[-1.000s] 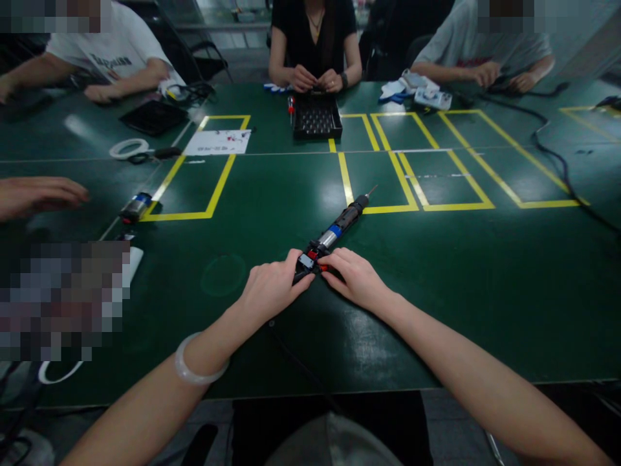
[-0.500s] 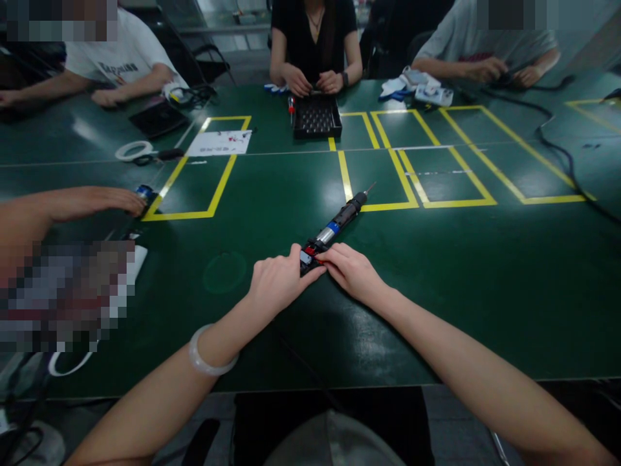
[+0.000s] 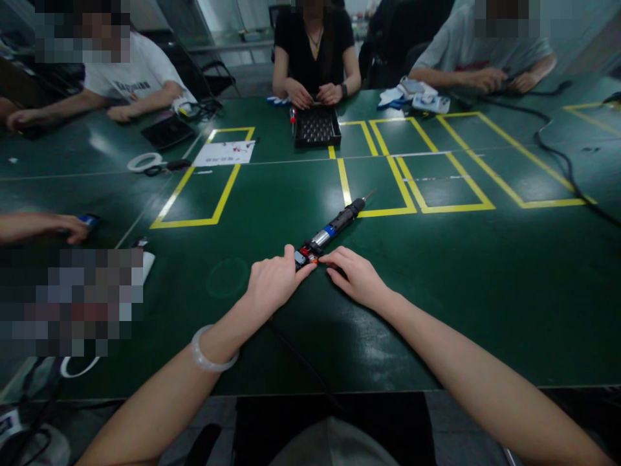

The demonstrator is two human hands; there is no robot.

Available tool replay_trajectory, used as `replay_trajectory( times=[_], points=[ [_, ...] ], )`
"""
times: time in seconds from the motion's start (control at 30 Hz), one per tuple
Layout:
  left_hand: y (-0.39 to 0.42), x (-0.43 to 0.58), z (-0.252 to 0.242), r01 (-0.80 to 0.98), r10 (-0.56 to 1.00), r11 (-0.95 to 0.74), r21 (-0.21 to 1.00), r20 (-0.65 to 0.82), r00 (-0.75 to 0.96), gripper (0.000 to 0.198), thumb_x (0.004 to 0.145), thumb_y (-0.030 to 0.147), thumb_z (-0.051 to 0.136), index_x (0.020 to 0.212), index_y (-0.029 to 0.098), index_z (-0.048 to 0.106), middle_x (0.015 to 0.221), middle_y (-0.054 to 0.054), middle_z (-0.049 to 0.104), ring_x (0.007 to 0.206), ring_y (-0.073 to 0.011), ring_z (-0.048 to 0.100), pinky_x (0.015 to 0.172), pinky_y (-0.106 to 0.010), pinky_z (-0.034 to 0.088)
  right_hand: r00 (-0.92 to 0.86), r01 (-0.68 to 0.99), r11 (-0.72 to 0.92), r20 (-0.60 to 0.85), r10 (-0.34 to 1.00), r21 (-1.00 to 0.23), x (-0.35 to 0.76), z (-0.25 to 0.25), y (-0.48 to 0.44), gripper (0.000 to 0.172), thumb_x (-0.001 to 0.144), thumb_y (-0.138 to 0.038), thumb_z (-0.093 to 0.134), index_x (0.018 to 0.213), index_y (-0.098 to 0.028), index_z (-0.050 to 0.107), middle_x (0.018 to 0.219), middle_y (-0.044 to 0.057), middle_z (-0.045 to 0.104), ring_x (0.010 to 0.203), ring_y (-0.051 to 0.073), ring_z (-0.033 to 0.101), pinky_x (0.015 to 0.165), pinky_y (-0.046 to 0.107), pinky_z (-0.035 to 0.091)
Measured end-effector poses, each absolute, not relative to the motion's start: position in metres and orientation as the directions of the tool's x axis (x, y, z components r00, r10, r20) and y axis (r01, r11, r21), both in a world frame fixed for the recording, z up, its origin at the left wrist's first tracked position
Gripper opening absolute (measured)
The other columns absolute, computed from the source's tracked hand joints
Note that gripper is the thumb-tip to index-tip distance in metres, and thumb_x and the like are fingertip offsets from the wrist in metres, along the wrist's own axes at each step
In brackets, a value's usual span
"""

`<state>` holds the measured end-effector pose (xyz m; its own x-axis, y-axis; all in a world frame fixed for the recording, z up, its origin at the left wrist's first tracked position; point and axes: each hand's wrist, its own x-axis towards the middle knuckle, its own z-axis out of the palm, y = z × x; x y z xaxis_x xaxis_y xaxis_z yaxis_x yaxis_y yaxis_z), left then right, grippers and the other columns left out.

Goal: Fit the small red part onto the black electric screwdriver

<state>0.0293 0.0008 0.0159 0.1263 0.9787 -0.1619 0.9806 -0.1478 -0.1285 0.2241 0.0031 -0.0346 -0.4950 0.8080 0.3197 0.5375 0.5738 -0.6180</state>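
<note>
An electric screwdriver [image 3: 326, 235], its casing opened at the rear to show a silver motor and red and orange parts, lies aslant on the green table with the bit pointing away to the right. My left hand [image 3: 272, 282], with a pale bangle at the wrist, is closed around its rear end. Just right of the orange part, my right hand [image 3: 356, 274] rests with thumb and fingers apart. Its fingertips are at the edge of the opened section; whether they touch it I cannot tell. A thin dark cord [image 3: 303, 357] trails from under my left hand toward the table's near edge.
Yellow tape frames [image 3: 456, 208] mark the table. Across sit several people; before one stands a black tray [image 3: 317, 137] with a red-handled screwdriver [image 3: 292, 118]. A tape roll [image 3: 144, 162] and a white sheet [image 3: 225, 153] lie left. A co-worker's hand [image 3: 72, 226] reaches in there.
My right thumb and fingers have parted and drawn slightly back from the screwdriver's opened part, uncovering its orange piece. The co-worker's hand at left has moved left with a blue object.
</note>
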Motion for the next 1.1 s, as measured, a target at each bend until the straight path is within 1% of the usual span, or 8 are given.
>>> replay_trajectory(
  times=[0.23,0.43,0.67,0.77,0.9,1.0,1.07,1.1],
  points=[
    [0.019,0.006,0.012,0.988,0.992,-0.071,-0.135,-0.116,0.055,0.068,0.094,0.07,0.026,0.117,0.012,0.053,0.088,-0.02,0.071,0.085,-0.0374,0.07,0.071,-0.041,0.05,-0.48,0.522,0.565,0.328,0.814,-0.639,0.231,-0.035,0.001,0.028,0.094,-0.014,0.051,0.119,-0.021,0.06,0.104,0.007,0.064,0.095,0.019,0.062,0.085,0.033,0.052],
    [0.041,-0.038,0.014,0.985,0.986,0.1,-0.139,-0.118,-0.117,0.074,0.092,0.072,0.021,0.118,0.011,0.053,0.093,-0.021,0.071,0.088,-0.0404,0.069,0.073,-0.047,0.051,-0.476,0.528,0.546,0.305,0.825,-0.651,0.236,-0.033,-0.001,0.026,0.094,-0.015,0.052,0.118,-0.02,0.061,0.102,0.006,0.063,0.091,0.018,0.062,0.083,0.032,0.051],
    [0.063,-0.107,0.015,0.948,0.955,0.263,-0.179,-0.091,-0.282,0.084,0.089,0.076,0.016,0.121,0.008,0.052,0.105,-0.029,0.067,0.101,-0.0445,0.065,0.078,-0.05,0.048,-0.495,0.54,0.557,0.298,0.816,-0.631,0.236,-0.033,0.001,0.026,0.094,-0.015,0.052,0.118,-0.02,0.061,0.103,0.007,0.064,0.09,0.018,0.062,0.082,0.032,0.051],
    [0.066,-0.13,0.017,0.939,0.952,0.275,-0.208,-0.078,-0.296,0.09,0.089,0.078,0.009,0.12,0.005,0.05,0.109,-0.03,0.065,0.104,-0.0427,0.063,0.082,-0.049,0.047,-0.497,0.542,0.559,0.296,0.815,-0.627,0.235,-0.034,0.001,0.025,0.094,-0.015,0.053,0.117,-0.019,0.061,0.103,0.007,0.064,0.089,0.018,0.062,0.081,0.032,0.051],
    [0.069,-0.151,0.023,0.932,0.951,0.275,-0.234,-0.077,-0.3,0.099,0.085,0.081,0.001,0.119,-0.001,0.046,0.11,-0.029,0.064,0.103,-0.0422,0.062,0.085,-0.053,0.046,-0.499,0.54,0.564,0.302,0.813,-0.625,0.235,-0.034,0.001,0.023,0.093,-0.014,0.053,0.114,-0.02,0.063,0.104,0.007,0.065,0.09,0.018,0.062,0.082,0.032,0.051],
    [0.068,-0.16,0.026,0.932,0.951,0.279,-0.231,-0.068,-0.301,0.098,0.085,0.079,-0.003,0.119,0.002,0.046,0.111,-0.026,0.063,0.103,-0.0405,0.06,0.085,-0.052,0.046,-0.5,0.549,0.561,0.295,0.814,-0.619,0.235,-0.033,0.001,0.022,0.093,-0.014,0.053,0.113,-0.019,0.063,0.105,0.007,0.065,0.09,0.018,0.062,0.082,0.032,0.051],
    [0.065,-0.161,0.027,0.923,0.955,0.284,-0.259,-0.012,-0.297,0.096,0.086,0.078,-0.004,0.12,0.004,0.047,0.115,-0.024,0.061,0.105,-0.0394,0.059,0.086,-0.051,0.045,-0.502,0.553,0.562,0.292,0.814,-0.615,0.235,-0.033,0.001,0.022,0.094,-0.014,0.053,0.114,-0.019,0.063,0.106,0.007,0.064,0.091,0.018,0.062,0.082,0.032,0.051],
    [0.063,-0.16,0.027,0.918,0.961,0.275,-0.285,0.053,-0.271,0.095,0.087,0.077,-0.004,0.121,0.005,0.047,0.119,-0.023,0.06,0.107,-0.0388,0.057,0.087,-0.05,0.045,-0.503,0.553,0.564,0.294,0.813,-0.614,0.236,-0.033,0.001,0.023,0.094,-0.015,0.053,0.114,-0.019,0.063,0.106,0.007,0.064,0.091,0.018,0.062,0.083,0.032,0.051]
  ],
)
